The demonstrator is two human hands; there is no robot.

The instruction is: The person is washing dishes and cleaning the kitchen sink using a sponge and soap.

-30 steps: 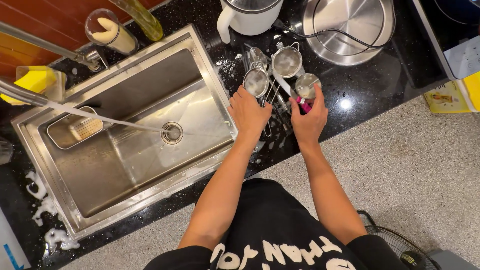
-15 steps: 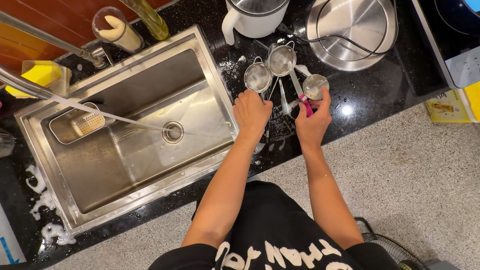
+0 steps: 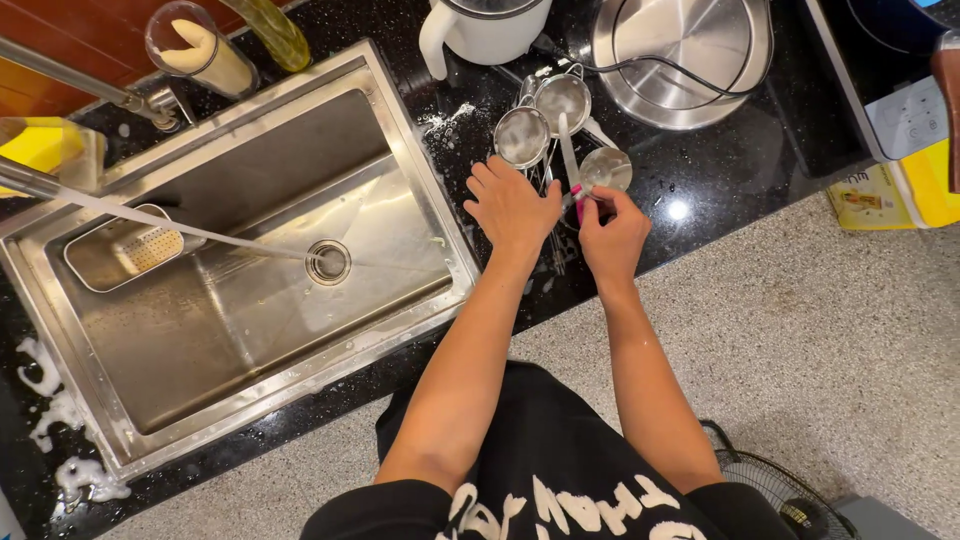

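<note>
Now, left to right: steel sink (image 3: 395, 150) with tap water (image 3: 180, 225) running toward the drain (image 3: 328, 262), a small perforated basket (image 3: 125, 250) at its left end, foam patches on the black counter (image 3: 720, 190). Left hand (image 3: 512, 208) lies flat, fingers spread, over the handles of the metal strainers (image 3: 523, 136), pressing down on them rather than gripping. Right hand (image 3: 612, 232) is pinched shut on a pink-handled utensil (image 3: 578, 192), just beside the left hand, the two nearly touching. Compared with a second ago, both hands have moved up the counter toward the strainers, and the left has shifted from the bare counter edge onto the handles; the pink tip now sits between the strainer bowls instead of under the palm. Judging by that, sorting the cluster is underway, nothing lifted yet. Further right: white kettle (image 3: 480, 30), round steel pot lid (image 3: 685, 55) with a cord across it, yellow packet (image 3: 880, 195) at the counter's edge. Strainers stay on the counter right of the sink.
</note>
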